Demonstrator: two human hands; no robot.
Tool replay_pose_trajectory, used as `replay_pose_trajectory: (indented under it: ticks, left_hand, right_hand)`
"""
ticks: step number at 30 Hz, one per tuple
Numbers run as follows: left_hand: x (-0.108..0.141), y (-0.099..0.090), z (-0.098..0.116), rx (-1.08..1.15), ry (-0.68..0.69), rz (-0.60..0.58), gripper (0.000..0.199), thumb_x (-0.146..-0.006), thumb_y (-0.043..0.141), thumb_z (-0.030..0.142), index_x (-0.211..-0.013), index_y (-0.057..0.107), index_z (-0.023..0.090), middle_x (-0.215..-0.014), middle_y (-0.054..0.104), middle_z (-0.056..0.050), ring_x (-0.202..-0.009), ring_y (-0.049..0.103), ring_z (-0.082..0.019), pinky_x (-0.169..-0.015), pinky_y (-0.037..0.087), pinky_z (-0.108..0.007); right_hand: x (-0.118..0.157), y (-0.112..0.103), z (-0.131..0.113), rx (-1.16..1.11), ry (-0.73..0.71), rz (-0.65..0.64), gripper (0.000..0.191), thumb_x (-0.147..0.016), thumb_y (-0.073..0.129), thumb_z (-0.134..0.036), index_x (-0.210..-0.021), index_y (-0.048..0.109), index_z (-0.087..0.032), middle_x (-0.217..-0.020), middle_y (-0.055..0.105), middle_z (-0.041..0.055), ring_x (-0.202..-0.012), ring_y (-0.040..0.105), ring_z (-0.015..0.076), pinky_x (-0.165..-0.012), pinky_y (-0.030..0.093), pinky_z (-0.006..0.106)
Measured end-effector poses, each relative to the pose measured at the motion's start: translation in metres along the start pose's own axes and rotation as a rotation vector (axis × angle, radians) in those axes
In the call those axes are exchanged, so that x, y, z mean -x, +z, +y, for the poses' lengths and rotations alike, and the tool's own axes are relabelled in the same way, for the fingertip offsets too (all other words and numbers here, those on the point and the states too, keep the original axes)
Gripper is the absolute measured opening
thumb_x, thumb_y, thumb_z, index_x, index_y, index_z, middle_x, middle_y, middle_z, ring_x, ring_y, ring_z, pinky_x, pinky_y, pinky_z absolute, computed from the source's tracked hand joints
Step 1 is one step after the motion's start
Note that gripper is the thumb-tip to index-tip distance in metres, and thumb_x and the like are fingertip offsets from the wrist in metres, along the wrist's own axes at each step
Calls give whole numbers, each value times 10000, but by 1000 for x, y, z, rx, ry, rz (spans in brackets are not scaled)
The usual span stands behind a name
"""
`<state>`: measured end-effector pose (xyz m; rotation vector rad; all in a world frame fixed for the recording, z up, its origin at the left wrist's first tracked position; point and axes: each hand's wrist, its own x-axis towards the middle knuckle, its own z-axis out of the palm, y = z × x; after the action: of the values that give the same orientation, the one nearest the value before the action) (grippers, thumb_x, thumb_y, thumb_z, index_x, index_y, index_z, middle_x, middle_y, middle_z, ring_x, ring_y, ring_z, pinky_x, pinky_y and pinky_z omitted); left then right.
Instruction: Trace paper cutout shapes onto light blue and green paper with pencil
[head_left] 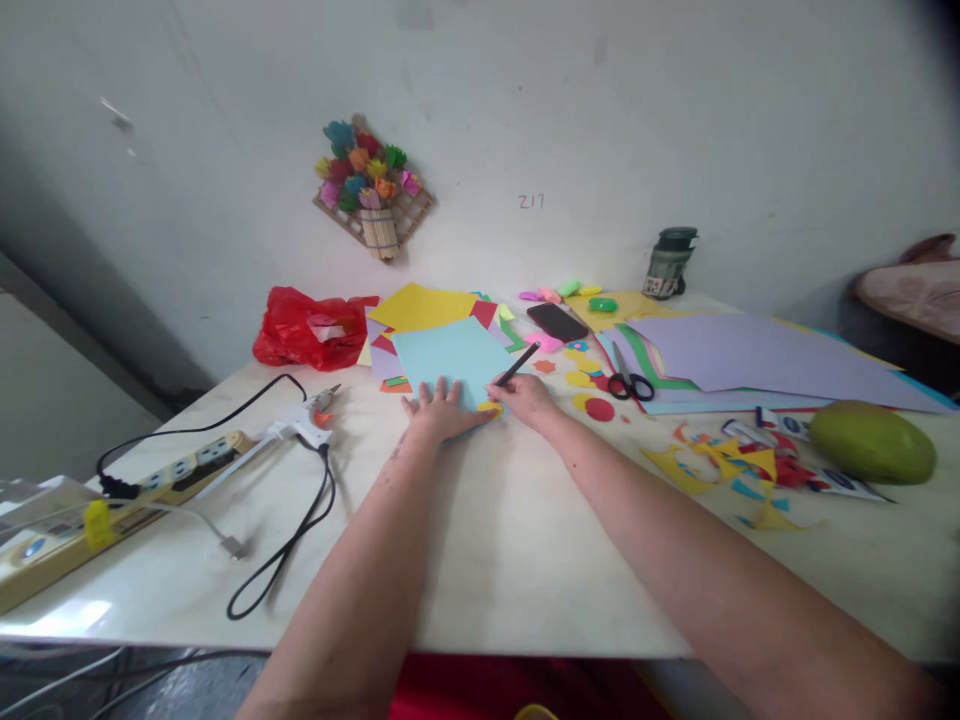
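Supporting all items is the pale, smooth-topped counter (525, 570), set against a grey-white wall (247, 200). A broad lavender paper sheet (757, 350) lies on the right side over further coloured sheets. A cream-coloured, elongated power strip (45, 572) lies on the left side. A crumpled red plastic bag (281, 330) sits near the wall, left of centre. The light blue, roughly square paper sheet (454, 355) lies at mid-counter, directly ahead of the person. The left hand (437, 410) rests palm down on its near portion, fingers spread, thumb extended to the right. The right hand (529, 402) is positioned at the sheet's near right side; its grip pinches a slim, dark, straight pencil (519, 366) between thumb and fingers. Black-handled metal scissors (631, 386) lie to the right, well apart from both hands. The pencil's long axis slants from the pinching fingers away to the upper right; its lower end is directed left and toward the person. A small yellow paper piece (490, 407) lies just on the person's side of those fingers. The left thumb is nearest and appears to touch it; pencil-tip contact cannot be told.
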<state>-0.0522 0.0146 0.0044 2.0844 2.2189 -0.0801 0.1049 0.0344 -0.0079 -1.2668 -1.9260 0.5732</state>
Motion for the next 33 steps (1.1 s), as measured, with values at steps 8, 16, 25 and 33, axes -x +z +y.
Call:
replay_pose_trajectory:
  ticks: [8, 16, 25, 33]
  left_hand:
    - [-1, 1, 0, -5, 4, -10, 836, -597, 253, 728, -1301, 72, 316, -1368, -27, 38, -1192, -97, -352, -874, 19, -626]
    - [-3, 2, -1, -7, 4, -14, 836, -595, 263, 726, -1300, 66, 322, -1367, -29, 37, -1189, -111, -343, -876, 14, -624]
    - [-4, 3, -1, -6, -4, -18, 838, -592, 270, 727, -1299, 67, 325, -1367, -30, 39, -1187, -116, -345, -875, 9, -627]
    - [-3, 3, -1, -7, -6, -10, 831, -596, 270, 724, -1299, 74, 325, -1367, -25, 40, -1191, -111, -341, -879, 5, -620]
  right_hand:
    - [-3, 1, -4, 103, 35, -28, 382, -688, 431, -532, -809, 621, -224, -780, 654, 21, -748, 585, 135, -579, 403, 194]
    - [-3, 2, -6, 188, 20, -9, 381, -686, 413, -551, -787, 619, -247, -770, 649, 11, -713, 580, 137, -546, 386, 195]
    - [-4, 2, -7, 231, 8, -16, 423, -683, 385, -580, -795, 615, -243, -765, 645, 11, -685, 564, 126, -530, 359, 189]
    - [-5, 5, -6, 262, 11, -23, 440, -680, 377, -588, -781, 616, -233, -736, 640, 17, -647, 554, 121, -524, 354, 191]
